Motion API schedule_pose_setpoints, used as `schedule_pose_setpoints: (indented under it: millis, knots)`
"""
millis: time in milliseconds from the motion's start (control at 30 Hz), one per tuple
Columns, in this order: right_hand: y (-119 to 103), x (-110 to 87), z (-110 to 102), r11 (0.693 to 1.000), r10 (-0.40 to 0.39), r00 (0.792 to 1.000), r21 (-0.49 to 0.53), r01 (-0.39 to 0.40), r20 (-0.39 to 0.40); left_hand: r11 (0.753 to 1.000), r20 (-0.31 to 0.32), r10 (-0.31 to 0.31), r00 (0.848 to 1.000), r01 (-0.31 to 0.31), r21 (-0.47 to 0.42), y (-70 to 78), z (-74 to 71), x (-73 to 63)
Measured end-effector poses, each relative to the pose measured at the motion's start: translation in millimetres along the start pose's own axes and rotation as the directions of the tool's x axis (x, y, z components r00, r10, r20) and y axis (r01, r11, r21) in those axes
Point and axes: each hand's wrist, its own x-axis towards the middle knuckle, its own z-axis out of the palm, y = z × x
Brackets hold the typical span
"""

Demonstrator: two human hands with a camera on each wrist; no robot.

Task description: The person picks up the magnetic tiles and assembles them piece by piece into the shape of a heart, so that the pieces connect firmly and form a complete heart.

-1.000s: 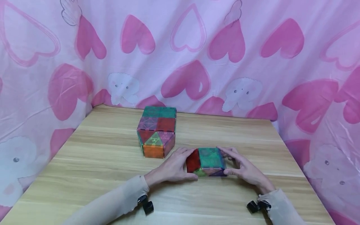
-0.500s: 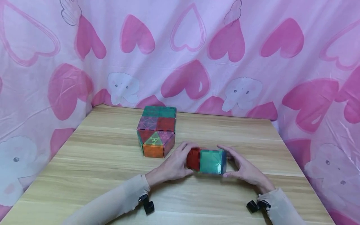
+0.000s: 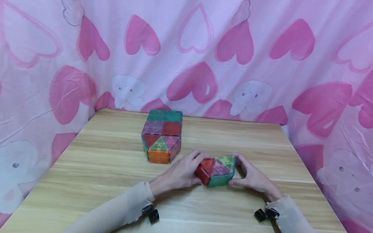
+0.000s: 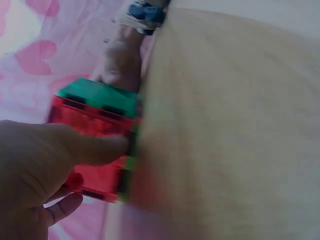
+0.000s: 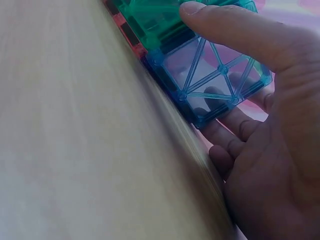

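Observation:
A small block of translucent magnetic tiles (image 3: 220, 171) is between both hands, close over the table at center right in the head view. Red, purple and yellow-green triangles form its upper face, and a green square tile faces the front. My left hand (image 3: 182, 171) grips its red end; in the left wrist view the thumb lies across the red square tile (image 4: 95, 175). The right hand (image 3: 253, 176) holds the other end. In the right wrist view its thumb is on the green tile (image 5: 155, 20), its other fingers are behind the clear blue tile (image 5: 210, 75).
A larger block of magnetic tiles (image 3: 161, 127) stands further back and left, green, purple and red on top, with an orange tile in front. The wooden table (image 3: 96, 168) is bordered by a pink heart-patterned curtain (image 3: 189, 81) behind and at the sides.
The small block has been turned over between the hands: its green square went from the top to the front, and the triangle face came up on top. The larger block stayed put.

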Motion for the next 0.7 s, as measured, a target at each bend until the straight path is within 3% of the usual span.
schedule_pose_setpoints:
  millis: [133,200,267,333,400,500,533,600,633,700]
  knots:
    - [3,-0.1,-1,1.0,-0.02,1.0,-0.003,0.02,-0.022,0.997,-0.086,0.076,0.993,-0.074,0.026,-0.2,-34.4,4.7]
    - [4,-0.2,-2,1.0,-0.026,0.999,0.006,0.026,-0.039,0.996,-0.175,0.092,0.98,-0.091,0.016,-8.6,-56.9,7.1]
    - [5,0.6,-3,0.999,-0.034,0.998,0.035,0.036,-0.054,0.998,-0.28,0.066,0.958,-0.07,-0.005,-22.7,-80.6,7.2]
    - [6,2.0,-5,0.997,-0.046,0.997,0.066,0.05,-0.063,0.999,-0.376,-0.004,0.927,-0.012,-0.041,-43.0,-101.9,4.3]
    - [8,3.5,-6,0.993,-0.058,0.996,0.098,0.065,-0.068,0.995,-0.454,-0.096,0.886,0.066,-0.08,-68.3,-118.5,-1.1]
    - [10,5.0,-9,0.991,-0.055,0.996,0.12,0.064,-0.077,0.966,-0.517,-0.255,0.817,0.199,-0.162,-109.3,-133.1,-14.3]
    - [11,5.0,-10,0.991,-0.048,0.995,0.124,0.058,-0.082,0.95,-0.518,-0.31,0.797,0.246,-0.191,-122.4,-135.1,-19.5]
    - [13,4.8,-11,0.99,-0.029,0.996,0.135,0.041,-0.088,0.909,-0.482,-0.416,0.771,0.33,-0.256,-145.9,-135.5,-30.6]
    - [14,4.5,-12,0.99,-0.02,0.996,0.137,0.033,-0.092,0.885,-0.451,-0.462,0.764,0.365,-0.289,-155.8,-134.4,-36.1]
    - [15,3.6,-13,0.99,-0.008,0.995,0.141,0.022,-0.101,0.835,-0.36,-0.535,0.765,0.412,-0.366,-171.7,-130.3,-45.8]
